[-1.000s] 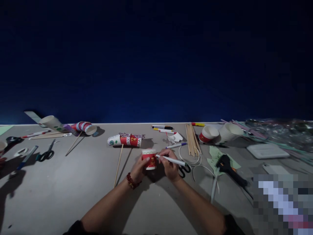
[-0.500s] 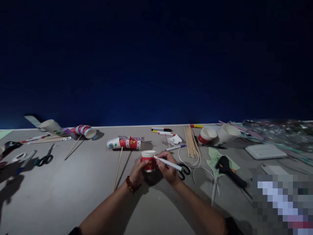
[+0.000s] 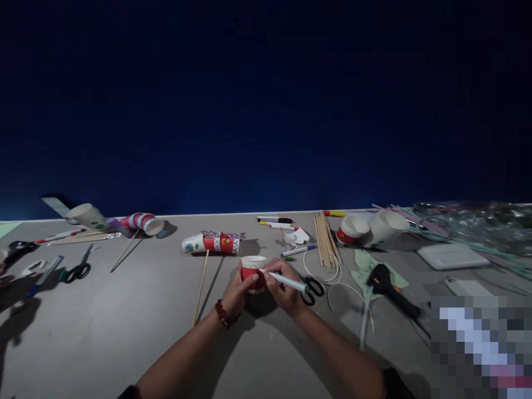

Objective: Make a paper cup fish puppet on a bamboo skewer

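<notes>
Dim room, with light only on the bench

The top half of the picture is a very dark blue wall, almost black at the top and a little brighter near the bench (image 3: 124,310). Soft light falls on the grey bench from above and from the right, so things throw dark shadows to the left and toward the near side. The arms cast a wide shadow under them. Big dark shadows lie at the far left edge. The far edge of the bench bends a little, like a curve. Things at the sides look soft and fuzzy. A blocky, blurred patch sits at the near right corner.
</notes>
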The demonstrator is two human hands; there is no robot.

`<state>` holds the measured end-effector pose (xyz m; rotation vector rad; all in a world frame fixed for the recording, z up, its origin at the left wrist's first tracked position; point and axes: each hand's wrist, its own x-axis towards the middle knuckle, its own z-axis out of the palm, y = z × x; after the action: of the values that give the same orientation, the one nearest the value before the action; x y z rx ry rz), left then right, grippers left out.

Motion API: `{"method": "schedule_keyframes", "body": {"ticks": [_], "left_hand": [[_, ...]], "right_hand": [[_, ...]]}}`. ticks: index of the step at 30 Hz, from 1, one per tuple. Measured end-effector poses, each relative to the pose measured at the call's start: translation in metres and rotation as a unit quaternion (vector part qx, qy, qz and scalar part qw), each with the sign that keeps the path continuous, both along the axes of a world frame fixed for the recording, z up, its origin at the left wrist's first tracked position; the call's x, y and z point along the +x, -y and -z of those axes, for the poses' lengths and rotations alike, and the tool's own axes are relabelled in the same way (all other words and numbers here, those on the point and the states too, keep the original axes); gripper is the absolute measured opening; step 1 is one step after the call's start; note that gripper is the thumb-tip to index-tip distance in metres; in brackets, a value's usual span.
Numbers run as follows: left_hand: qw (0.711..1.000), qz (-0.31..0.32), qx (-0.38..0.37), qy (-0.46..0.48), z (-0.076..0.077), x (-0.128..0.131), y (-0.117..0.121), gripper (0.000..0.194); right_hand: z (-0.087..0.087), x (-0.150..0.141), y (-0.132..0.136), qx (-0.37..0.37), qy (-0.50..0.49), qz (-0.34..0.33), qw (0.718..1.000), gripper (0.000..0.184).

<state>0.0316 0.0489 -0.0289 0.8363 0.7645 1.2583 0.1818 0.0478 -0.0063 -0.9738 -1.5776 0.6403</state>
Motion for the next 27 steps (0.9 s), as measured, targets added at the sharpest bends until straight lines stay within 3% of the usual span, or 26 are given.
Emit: {"method": "schedule_keyframes", "body": {"ticks": [27], "left_hand": [[1.0, -0.002, -0.017, 0.017, 0.0025, -0.0004, 0.0011, 0.064]], "right_hand": [[0.0022, 0.0002, -0.003, 0.001, 0.003, 0.014, 1.0, 0.005]]}}
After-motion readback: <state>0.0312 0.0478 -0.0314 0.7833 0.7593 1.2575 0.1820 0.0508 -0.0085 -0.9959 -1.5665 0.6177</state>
